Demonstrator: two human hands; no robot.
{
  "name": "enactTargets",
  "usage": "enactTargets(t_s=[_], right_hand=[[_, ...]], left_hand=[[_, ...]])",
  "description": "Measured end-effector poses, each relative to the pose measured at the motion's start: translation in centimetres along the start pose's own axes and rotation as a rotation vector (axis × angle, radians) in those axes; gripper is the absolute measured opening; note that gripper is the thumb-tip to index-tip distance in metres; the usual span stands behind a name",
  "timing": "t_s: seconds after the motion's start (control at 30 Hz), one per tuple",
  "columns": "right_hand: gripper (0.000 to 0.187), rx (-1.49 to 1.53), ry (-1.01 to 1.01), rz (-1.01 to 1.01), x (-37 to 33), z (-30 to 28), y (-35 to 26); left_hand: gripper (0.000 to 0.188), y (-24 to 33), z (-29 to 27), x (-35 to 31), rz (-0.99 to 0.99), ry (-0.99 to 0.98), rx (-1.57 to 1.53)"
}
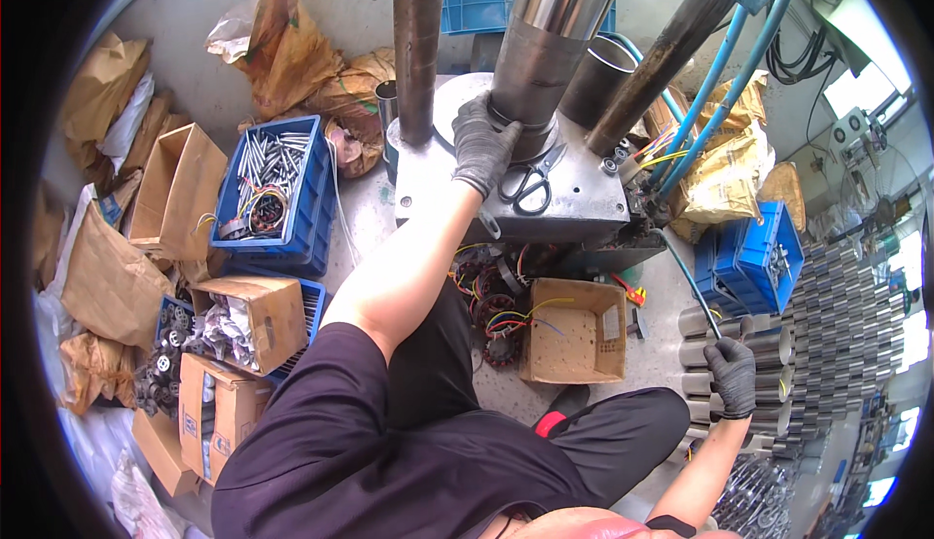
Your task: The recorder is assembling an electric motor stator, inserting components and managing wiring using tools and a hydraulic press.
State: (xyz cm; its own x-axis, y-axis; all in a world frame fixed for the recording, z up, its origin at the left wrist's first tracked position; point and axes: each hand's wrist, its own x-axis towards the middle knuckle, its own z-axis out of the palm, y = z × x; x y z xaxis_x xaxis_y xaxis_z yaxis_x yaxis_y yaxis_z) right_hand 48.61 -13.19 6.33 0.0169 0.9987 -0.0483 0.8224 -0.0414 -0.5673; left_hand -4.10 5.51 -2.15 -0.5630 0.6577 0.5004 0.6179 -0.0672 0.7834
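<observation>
My left hand [484,142], in a dark grey glove, is wrapped against the lower part of a thick metal cylinder [541,72] that stands on the press table [584,194]; its fingertips are partly hidden. Black-handled scissors [530,192] lie just right of that hand on the table. Down at the right, my right hand [730,376], gloved alike, is closed round the end of a long thin lever [693,281] that runs up toward the side of the press.
Dark steel columns [418,53] flank the cylinder, and blue hoses [725,91] hang at the right. Wound copper-wire parts [496,310] and a cardboard box [574,344] sit below the table. Blue crates [311,233] stand left; stacked metal tubes [696,383] lie right.
</observation>
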Motion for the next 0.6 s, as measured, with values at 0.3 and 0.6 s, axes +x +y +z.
enactTargets(t_s=[0.3, 0.6], right_hand=[[0.024, 0.122, -0.044, 0.007, 0.0, -0.5, -0.2], [0.019, 0.127, -0.08, -0.031, -0.1, -0.6, -0.6]], left_hand=[[0.066, -0.6, -0.4, 0.4, 0.011, -0.03, -0.03], [0.063, -0.7, -0.5, 0.3, 0.014, -0.041, -0.052]])
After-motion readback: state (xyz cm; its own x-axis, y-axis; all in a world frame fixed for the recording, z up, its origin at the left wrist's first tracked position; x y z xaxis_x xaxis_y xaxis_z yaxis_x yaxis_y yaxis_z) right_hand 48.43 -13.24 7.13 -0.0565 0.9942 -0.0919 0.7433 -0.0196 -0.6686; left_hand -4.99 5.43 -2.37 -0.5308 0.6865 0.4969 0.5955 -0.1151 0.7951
